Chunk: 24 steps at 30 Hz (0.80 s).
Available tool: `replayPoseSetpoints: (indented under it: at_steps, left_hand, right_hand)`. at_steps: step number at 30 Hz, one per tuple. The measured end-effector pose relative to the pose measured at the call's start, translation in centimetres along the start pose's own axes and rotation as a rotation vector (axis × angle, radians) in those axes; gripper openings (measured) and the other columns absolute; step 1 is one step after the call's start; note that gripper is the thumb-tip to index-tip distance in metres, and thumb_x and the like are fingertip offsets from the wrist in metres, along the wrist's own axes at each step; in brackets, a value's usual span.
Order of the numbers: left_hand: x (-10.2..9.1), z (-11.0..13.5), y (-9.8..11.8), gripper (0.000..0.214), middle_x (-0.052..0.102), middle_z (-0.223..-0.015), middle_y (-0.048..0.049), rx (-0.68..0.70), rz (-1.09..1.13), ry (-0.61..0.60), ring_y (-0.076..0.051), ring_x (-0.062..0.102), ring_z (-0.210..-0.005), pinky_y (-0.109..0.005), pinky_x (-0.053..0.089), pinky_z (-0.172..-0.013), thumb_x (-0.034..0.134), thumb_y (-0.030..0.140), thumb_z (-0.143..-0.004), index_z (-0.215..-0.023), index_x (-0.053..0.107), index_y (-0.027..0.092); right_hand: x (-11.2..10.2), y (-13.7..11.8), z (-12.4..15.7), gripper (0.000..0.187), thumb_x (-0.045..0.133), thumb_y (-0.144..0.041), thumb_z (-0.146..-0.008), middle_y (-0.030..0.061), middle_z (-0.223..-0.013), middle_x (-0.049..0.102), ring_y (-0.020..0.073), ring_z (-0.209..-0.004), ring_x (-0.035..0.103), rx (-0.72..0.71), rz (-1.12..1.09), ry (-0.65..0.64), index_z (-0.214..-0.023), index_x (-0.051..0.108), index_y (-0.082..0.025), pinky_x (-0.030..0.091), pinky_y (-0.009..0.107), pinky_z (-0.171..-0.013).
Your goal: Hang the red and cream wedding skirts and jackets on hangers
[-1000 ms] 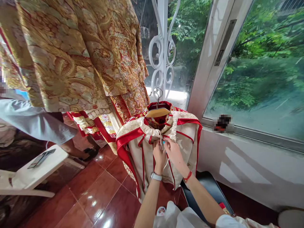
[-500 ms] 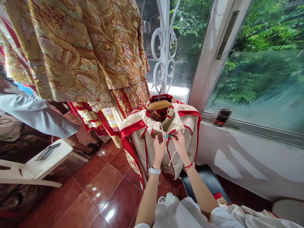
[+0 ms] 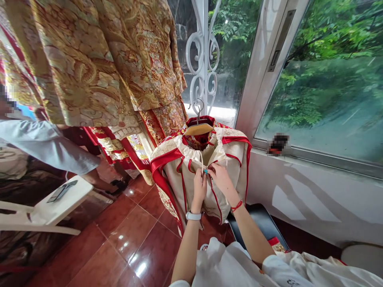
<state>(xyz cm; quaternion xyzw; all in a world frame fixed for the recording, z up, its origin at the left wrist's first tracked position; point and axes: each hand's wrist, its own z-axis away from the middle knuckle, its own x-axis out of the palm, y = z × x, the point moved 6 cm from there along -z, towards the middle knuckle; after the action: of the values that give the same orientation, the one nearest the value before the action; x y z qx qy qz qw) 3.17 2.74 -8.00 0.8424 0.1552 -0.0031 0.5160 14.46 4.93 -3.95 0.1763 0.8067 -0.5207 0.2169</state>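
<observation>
- Glossy red-brown floor tiles [image 3: 131, 239] spread below a large window [image 3: 320, 79] with a white scrolled iron grille [image 3: 203, 52].
- A gold-embroidered robe [image 3: 89, 67] hangs at left, beside a co-worker's grey sleeve [image 3: 44, 145].
- A cream jacket with red trim [image 3: 182, 187] hangs from a wooden hanger [image 3: 197, 128] hooked at the grille.
- At its collar, the left hand [image 3: 199, 189], wearing a white watch [image 3: 193, 216], and the right hand [image 3: 221, 179], with a red wrist cord [image 3: 237, 205], sit close together, pinching a thin cord [image 3: 202, 164].
- Dark lettering on the person's right sleeve [image 3: 287, 275] is too small to read.
</observation>
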Motion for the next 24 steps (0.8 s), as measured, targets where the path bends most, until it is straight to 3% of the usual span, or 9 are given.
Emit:
replayPoseSetpoints:
  at_steps: [6,11,16,24]
  left_hand:
    - [-0.1,0.3,-0.7,0.012,0.055,-0.081,-0.0028,0.031,-0.007,0.009,-0.015,0.053,-0.074,-0.027,0.046,-0.073,0.042,0.025,-0.093,-0.085,0.049,0.02]
    - [0.0,0.3,-1.0,0.012,0.059,-0.087,-0.0045,0.027,-0.025,0.007,-0.017,0.057,-0.08,-0.028,0.047,-0.078,0.042,0.019,-0.091,-0.092,0.054,0.019]
    - [0.2,0.5,-0.9,0.023,0.062,-0.102,-0.0081,0.009,-0.015,-0.021,-0.018,0.059,-0.095,-0.032,0.046,-0.088,0.036,0.021,-0.094,-0.107,0.055,0.017]
    - [-0.3,0.8,-0.8,0.018,0.06,-0.088,-0.0058,-0.01,-0.151,-0.031,-0.018,0.058,-0.077,-0.031,0.047,-0.074,0.037,0.02,-0.091,-0.098,0.053,0.018]
  right_hand:
    - [0.0,-0.6,-0.8,0.022,0.05,-0.013,-0.085,0.0001,-0.064,0.058,0.0131,-0.057,0.048,0.007,0.161,-0.234,-0.064,0.05,-0.02,0.033,0.026,-0.058]
    - [-0.5,-0.6,-0.9,0.017,0.049,-0.016,-0.088,0.0014,-0.07,0.06,0.0141,-0.062,0.052,0.003,0.204,-0.105,-0.071,0.052,-0.02,0.037,0.026,-0.063]
    - [-0.3,-1.3,-0.2,0.013,0.05,-0.015,-0.089,0.0041,-0.079,0.065,0.0157,-0.067,0.057,-0.098,0.211,-0.131,-0.08,0.057,-0.019,0.039,0.027,-0.066]
    - [0.0,-2.0,-0.3,0.021,0.051,-0.014,-0.087,0.0041,-0.069,0.059,0.0171,-0.061,0.05,-0.102,0.235,-0.099,-0.068,0.05,-0.022,0.034,0.029,-0.06]
